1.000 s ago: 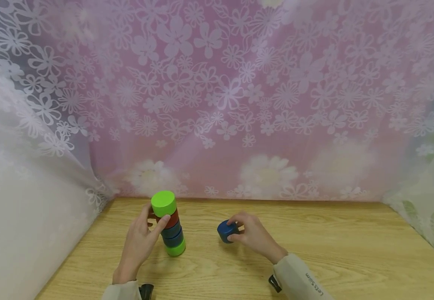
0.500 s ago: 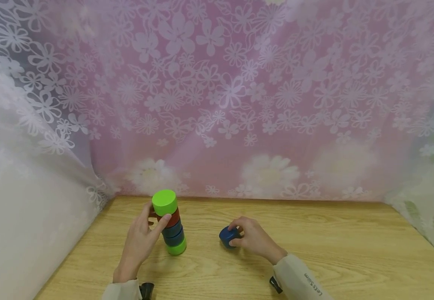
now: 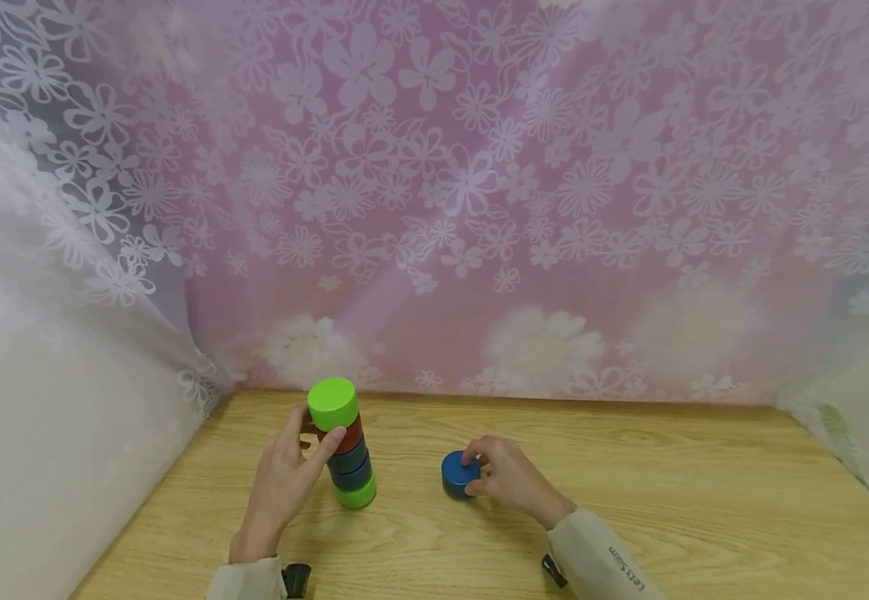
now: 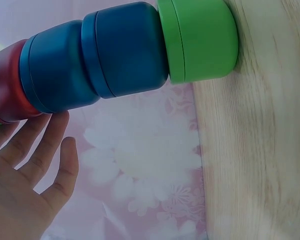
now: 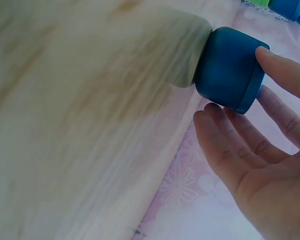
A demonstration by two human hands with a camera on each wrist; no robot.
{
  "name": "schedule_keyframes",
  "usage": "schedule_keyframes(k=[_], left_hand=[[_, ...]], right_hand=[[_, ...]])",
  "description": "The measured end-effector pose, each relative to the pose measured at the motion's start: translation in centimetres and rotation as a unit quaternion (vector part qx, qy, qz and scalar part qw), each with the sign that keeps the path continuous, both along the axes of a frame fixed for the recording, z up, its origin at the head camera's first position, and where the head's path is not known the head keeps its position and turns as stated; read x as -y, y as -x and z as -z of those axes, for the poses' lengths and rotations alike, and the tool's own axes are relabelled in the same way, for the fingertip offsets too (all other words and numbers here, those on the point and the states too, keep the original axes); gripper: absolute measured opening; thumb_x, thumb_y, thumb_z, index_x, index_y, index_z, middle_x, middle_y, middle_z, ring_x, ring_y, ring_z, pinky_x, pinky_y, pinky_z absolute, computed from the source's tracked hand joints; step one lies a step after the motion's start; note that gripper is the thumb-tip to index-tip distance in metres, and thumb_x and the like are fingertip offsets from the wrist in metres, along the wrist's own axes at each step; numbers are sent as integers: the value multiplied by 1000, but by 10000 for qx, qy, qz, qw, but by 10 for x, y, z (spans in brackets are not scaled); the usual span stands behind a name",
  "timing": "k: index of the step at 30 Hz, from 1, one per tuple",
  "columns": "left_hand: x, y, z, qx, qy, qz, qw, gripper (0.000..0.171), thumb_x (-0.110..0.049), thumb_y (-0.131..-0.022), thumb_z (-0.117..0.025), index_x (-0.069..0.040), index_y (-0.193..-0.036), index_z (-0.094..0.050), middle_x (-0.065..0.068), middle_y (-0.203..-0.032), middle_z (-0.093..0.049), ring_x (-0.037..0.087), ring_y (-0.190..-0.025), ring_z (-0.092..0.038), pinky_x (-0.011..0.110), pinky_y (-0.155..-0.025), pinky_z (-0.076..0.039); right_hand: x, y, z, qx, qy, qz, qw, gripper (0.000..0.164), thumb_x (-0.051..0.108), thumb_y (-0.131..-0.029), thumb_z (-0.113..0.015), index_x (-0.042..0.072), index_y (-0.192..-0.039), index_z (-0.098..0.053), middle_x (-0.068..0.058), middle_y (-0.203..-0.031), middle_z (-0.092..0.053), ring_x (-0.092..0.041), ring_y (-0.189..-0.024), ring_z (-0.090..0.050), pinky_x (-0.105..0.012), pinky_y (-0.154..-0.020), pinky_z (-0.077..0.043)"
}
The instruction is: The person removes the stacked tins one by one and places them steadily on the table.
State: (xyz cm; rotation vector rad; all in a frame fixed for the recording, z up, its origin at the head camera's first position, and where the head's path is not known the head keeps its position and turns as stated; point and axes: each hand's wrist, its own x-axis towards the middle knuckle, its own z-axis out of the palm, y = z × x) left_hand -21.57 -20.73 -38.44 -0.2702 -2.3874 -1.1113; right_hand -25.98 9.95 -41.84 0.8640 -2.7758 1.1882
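Note:
A tower of small round lidded tins (image 3: 348, 458) stands on the table in front of my left hand (image 3: 284, 475). From top to bottom it runs green, red, blue, blue, green, and leans slightly. My left thumb and fingers hold it around the red tin (image 4: 9, 82), just under the green top one (image 3: 332, 403). To the right, a single blue tin (image 3: 459, 477) sits upright with its flat lid facing up. My right hand (image 3: 512, 477) pinches this tin near the lid, thumb on one side and fingertips on the other, as the right wrist view (image 5: 232, 70) also shows.
The wooden table (image 3: 659, 483) carries both the tower and the single tin. A floral pink curtain (image 3: 434, 208) hangs along its far edge, and pale sheeting (image 3: 52, 400) closes off the left side. Black straps (image 3: 296, 579) show at the sleeves.
The blue tin in my right hand has gone from tilted to upright and shifted slightly nearer. My left hand keeps its hold on the tower.

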Motion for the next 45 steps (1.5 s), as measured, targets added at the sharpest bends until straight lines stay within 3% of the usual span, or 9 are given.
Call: schedule_keyframes(k=[10, 16, 28, 38, 45], left_hand=[[0, -1, -1, 58, -40, 8, 10000, 55, -31, -101, -67, 1, -142, -49, 16, -120, -66, 32, -103, -64, 54, -85, -52], [1, -1, 1, 122, -32, -16, 9999, 57, -31, -100, -68, 0, -143, -48, 15, -122, -65, 31, -104, -63, 52, -85, -52], [1, 0, 7, 204, 137, 31, 9997, 63, -26, -89, -81, 1, -138, -53, 15, -119, -68, 30, -101, -65, 53, -83, -53], [0, 3, 9, 209, 210, 91, 9995, 62, -27, -89, -81, -1, -139, -55, 13, -118, -68, 29, -101, -65, 53, -82, -54], [0, 2, 7, 374, 180, 50, 9991, 60, -30, -90, -80, -2, -138, -57, 12, -118, -68, 29, -102, -65, 53, -84, -53]], right_hand=[[-1, -1, -9, 112, 120, 208, 9996, 25, -2, -82, -82, 3, -103, -70, -14, -116, -66, -36, -103, -65, -49, -81, -57], [-1, -2, -19, -82, 309, 252, 9992, 26, 4, -87, -79, 2, -112, -69, -13, -119, -65, -38, -106, -64, -52, -84, -55], [8, -2, -35, -262, 1083, 310, 9933, 28, 6, -91, -75, 4, -118, -68, -13, -123, -64, -38, -108, -64, -47, -86, -56], [22, -4, -49, -411, 1552, 361, 9864, 29, 8, -91, -77, 4, -119, -70, -11, -119, -67, -32, -108, -64, -44, -87, -57], [33, -6, -59, -648, 1737, 302, 9822, 30, 6, -90, -78, 3, -118, -70, -12, -115, -67, -35, -108, -63, -42, -85, -57]])
